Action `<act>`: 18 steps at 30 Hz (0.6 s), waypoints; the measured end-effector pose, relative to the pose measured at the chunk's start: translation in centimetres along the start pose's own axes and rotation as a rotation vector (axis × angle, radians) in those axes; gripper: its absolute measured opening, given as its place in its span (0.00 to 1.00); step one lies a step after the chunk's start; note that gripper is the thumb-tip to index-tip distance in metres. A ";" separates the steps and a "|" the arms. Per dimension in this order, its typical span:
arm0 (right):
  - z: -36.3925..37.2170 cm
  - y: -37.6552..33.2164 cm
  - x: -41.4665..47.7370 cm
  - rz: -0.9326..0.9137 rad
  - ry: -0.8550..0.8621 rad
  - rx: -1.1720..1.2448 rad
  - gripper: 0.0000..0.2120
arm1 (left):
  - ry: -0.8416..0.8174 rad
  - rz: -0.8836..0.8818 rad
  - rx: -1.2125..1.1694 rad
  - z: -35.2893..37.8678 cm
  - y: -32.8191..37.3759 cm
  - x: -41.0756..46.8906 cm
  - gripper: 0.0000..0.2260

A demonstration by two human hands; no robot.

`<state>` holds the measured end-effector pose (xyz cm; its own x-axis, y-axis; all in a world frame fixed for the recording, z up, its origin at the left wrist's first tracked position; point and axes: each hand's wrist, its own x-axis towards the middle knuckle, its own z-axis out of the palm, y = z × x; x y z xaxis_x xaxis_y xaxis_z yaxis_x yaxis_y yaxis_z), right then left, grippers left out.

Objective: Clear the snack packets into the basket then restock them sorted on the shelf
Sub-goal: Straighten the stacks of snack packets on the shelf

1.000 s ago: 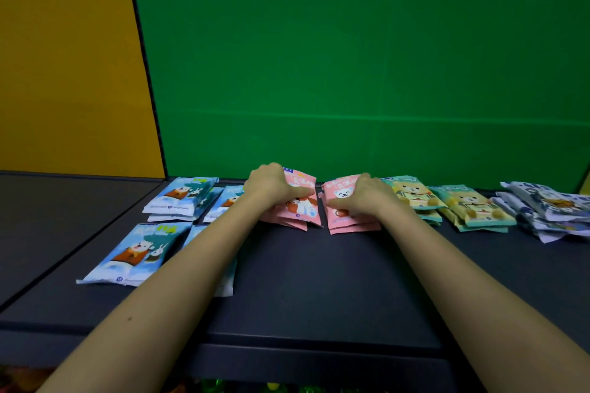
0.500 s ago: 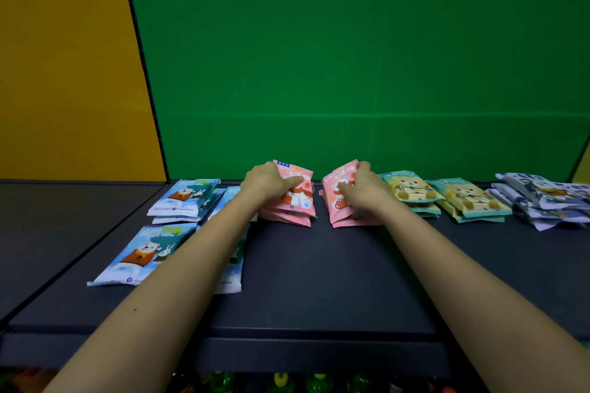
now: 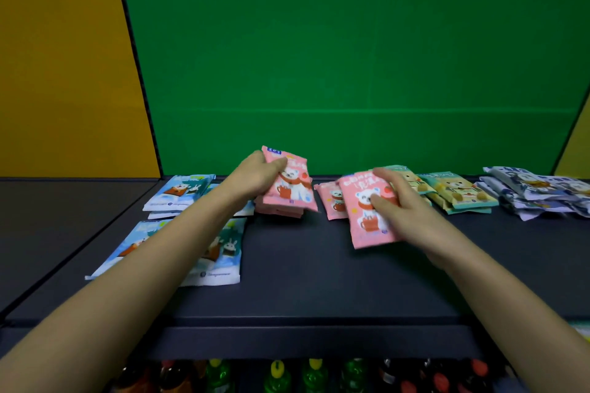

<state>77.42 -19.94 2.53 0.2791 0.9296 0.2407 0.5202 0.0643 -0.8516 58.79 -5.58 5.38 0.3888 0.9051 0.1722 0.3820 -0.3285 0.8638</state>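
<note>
Since half a second ago both hands have come off their flat rest on the pink piles. The right hand (image 3: 394,201) has drawn one pink packet (image 3: 364,217) forward off its pile, thumb and curled fingers pinching its right side, and a second pink packet (image 3: 330,201) is left flat on the shelf (image 3: 303,271). The left hand (image 3: 255,174) grips the top packet (image 3: 292,182) of the left pink stack (image 3: 281,212) and has tipped it up. Judgement: removal is starting — clearing toward the basket, which is not in view. Room: the shelf's front half is bare, giving a straight path back over the front lip. Hazards: green packets (image 3: 456,191) lie just beside the right hand, and the left forearm crosses above the blue packets (image 3: 220,252).
</note>
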 end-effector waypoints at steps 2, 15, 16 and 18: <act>0.3 0.7 -2.2 0.013 -0.043 -0.078 0.20 | -0.072 -0.006 0.057 0.0 0.0 -2.7 0.10; 2.2 0.2 -4.4 0.033 -0.029 -0.898 0.25 | -0.162 0.039 0.841 1.1 -2.1 -6.9 0.22; 2.2 0.1 -4.3 0.031 -0.031 -0.911 0.25 | -0.158 0.053 0.892 1.3 -2.1 -7.1 0.22; 2.2 -0.1 -4.2 0.028 -0.048 -0.920 0.25 | -0.135 0.086 0.994 1.6 -2.1 -7.6 0.22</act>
<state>74.40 -23.09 0.62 0.2780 0.9418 0.1890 0.9563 -0.2529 -0.1465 56.41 -12.17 1.50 0.5160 0.8498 0.1074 0.8505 -0.5232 0.0533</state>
